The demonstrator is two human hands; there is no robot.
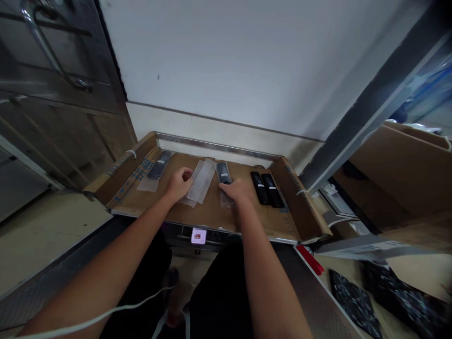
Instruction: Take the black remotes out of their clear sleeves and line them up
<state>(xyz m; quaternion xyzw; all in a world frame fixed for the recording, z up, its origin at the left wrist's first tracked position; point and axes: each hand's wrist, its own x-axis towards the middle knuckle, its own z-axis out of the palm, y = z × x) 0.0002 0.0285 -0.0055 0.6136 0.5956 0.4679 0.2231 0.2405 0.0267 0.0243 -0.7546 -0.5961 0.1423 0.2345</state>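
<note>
My left hand (179, 184) is curled, its thumb and fingertips at the edge of flat clear plastic bags (202, 182) in the middle of the cardboard-lined tray (169, 214). A long black device resembling a remote control (223, 172), with a white label, lies in a clear bag to the right. My right hand (238, 189) grips it near its lower part, hiding some of it. Two unbagged black devices (260, 188) (272, 190) rest side by side at the tray's right. Another bagged black device (160, 165) lies at the left end.
Cardboard walls (300, 202) rise at both tray ends, and a metal rail (219, 145) runs along the back. A white wall (226, 61) stands behind. On the left is a metal door with a handle (52, 54). At right sits a large cardboard box (406, 174).
</note>
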